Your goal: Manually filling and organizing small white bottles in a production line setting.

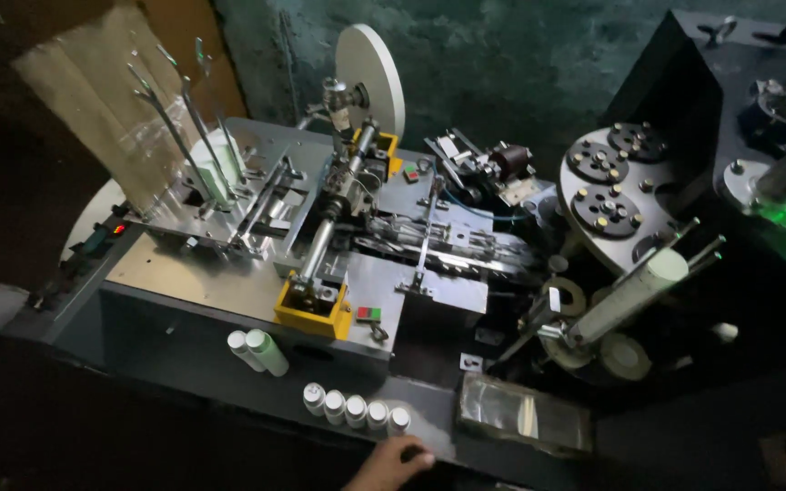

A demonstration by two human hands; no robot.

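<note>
Resting beside five small white capped tubes, right hand loosely curled, empty

My hand is cut off at the bottom edge, wrist out of view; which hand it is I cannot tell. My other hand is out of frame. The packet beside it is too dark to identify.

Dim room; rough dark green wall, perhaps brown board at left.
</note>
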